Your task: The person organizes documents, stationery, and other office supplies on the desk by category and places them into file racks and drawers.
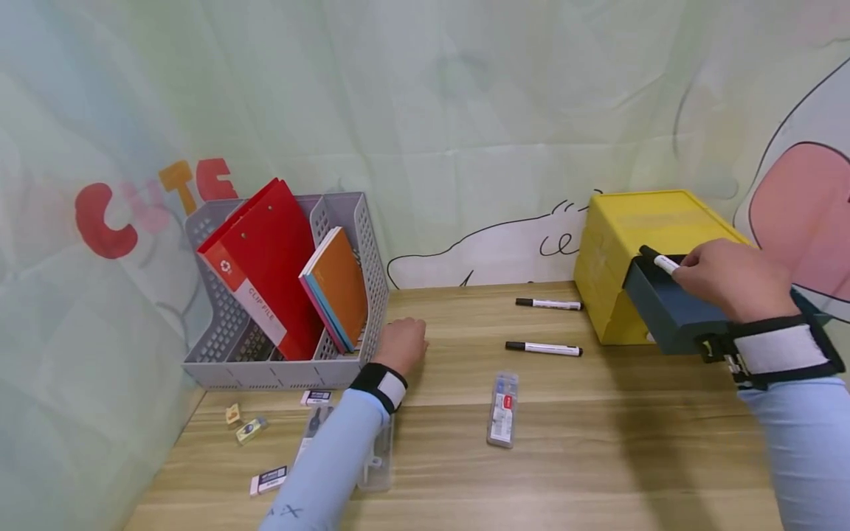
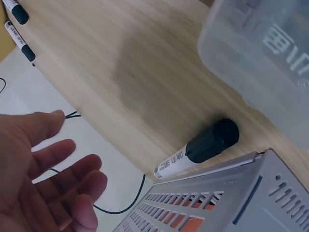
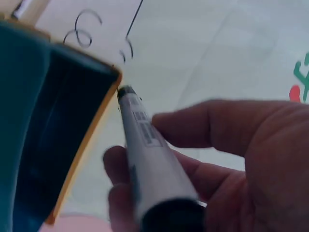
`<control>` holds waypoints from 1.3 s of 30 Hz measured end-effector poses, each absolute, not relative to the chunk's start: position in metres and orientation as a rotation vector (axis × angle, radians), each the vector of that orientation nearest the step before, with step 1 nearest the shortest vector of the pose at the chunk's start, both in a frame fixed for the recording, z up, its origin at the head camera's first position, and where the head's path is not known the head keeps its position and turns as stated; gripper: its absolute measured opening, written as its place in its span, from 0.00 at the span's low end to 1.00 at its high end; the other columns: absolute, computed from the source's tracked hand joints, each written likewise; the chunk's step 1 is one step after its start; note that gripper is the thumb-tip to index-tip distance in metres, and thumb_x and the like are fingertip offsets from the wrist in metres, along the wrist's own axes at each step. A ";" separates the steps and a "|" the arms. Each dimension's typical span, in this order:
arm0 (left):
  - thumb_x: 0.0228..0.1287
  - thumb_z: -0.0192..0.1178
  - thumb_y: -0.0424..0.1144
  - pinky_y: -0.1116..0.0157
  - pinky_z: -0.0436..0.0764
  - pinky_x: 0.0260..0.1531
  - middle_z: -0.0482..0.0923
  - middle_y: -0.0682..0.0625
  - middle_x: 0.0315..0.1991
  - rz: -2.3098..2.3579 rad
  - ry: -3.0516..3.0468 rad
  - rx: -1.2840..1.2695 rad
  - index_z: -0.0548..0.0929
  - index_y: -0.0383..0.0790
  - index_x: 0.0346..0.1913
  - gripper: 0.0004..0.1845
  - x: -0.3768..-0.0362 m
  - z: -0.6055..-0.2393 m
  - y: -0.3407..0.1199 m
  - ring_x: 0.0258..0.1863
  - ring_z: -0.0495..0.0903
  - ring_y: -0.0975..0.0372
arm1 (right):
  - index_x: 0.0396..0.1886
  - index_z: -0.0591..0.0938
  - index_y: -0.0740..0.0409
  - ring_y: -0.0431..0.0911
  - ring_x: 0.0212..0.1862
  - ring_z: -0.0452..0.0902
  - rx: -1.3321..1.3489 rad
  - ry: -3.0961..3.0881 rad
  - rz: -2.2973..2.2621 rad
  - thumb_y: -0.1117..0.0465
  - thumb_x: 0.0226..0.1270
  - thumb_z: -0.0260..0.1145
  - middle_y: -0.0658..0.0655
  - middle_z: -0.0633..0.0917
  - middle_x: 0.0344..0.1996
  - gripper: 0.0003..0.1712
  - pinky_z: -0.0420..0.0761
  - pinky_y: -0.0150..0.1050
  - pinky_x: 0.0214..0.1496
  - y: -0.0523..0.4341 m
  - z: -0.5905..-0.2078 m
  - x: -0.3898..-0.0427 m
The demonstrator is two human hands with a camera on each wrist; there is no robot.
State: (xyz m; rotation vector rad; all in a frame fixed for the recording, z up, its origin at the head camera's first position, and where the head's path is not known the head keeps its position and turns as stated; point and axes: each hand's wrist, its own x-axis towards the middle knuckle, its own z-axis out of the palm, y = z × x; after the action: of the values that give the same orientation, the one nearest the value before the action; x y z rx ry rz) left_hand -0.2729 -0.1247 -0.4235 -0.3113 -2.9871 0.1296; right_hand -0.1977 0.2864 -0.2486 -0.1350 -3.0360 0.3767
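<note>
My right hand (image 1: 687, 267) pinches a white marker (image 1: 659, 260) between thumb and fingers, its black tip over the open dark teal drawer (image 1: 664, 313) of a yellow box (image 1: 631, 228). The right wrist view shows the marker (image 3: 152, 166) close up beside the drawer's rim (image 3: 91, 125). My left hand (image 1: 401, 345) hovers low over the table beside a grey file organizer (image 1: 361, 221), its fingers relaxed (image 2: 58, 164) and holding nothing. Another black-capped marker (image 2: 198, 150) lies against the organizer's base (image 2: 231, 198), just beyond those fingers.
Two more markers (image 1: 550, 303) (image 1: 544, 348) lie on the wooden table (image 1: 598, 457) left of the yellow box. A clear pen case (image 1: 502, 409) lies mid-table. Erasers (image 1: 268, 479) and small sharpeners (image 1: 249, 430) sit front left. The organizer holds a red clip file (image 1: 265, 273) and notebooks (image 1: 339, 287).
</note>
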 end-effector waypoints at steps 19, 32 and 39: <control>0.65 0.60 0.32 0.57 0.81 0.24 0.83 0.46 0.25 0.262 -2.939 -0.078 0.87 0.38 0.27 0.10 -0.277 -0.430 -0.133 0.27 0.83 0.56 | 0.14 0.76 0.60 0.58 0.25 0.70 -0.324 -3.061 0.421 0.57 0.67 0.56 0.59 0.70 0.16 0.21 0.68 0.50 0.27 0.295 -0.290 -0.219; 0.70 0.54 0.33 0.58 0.78 0.20 0.84 0.45 0.29 0.325 -3.119 0.130 0.89 0.38 0.33 0.13 -0.276 -0.449 -0.131 0.26 0.80 0.58 | 0.12 0.72 0.57 0.56 0.22 0.69 -0.271 -2.970 0.490 0.61 0.65 0.49 0.57 0.68 0.14 0.20 0.66 0.48 0.23 0.285 -0.293 -0.222; 0.69 0.55 0.31 0.58 0.80 0.23 0.84 0.44 0.28 0.240 -3.080 0.042 0.87 0.36 0.33 0.11 -0.274 -0.455 -0.136 0.27 0.83 0.57 | 0.35 0.79 0.70 0.63 0.26 0.73 -0.183 -2.771 0.349 0.58 0.72 0.50 0.69 0.76 0.24 0.19 0.70 0.54 0.21 0.243 -0.284 -0.224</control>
State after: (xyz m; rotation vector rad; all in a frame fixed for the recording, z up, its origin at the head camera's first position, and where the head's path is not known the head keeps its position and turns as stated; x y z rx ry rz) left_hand -0.2735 -0.1356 -0.4546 0.0422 -3.0797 0.2401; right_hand -0.2243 0.2427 -0.2840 -0.1833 -2.7705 0.3492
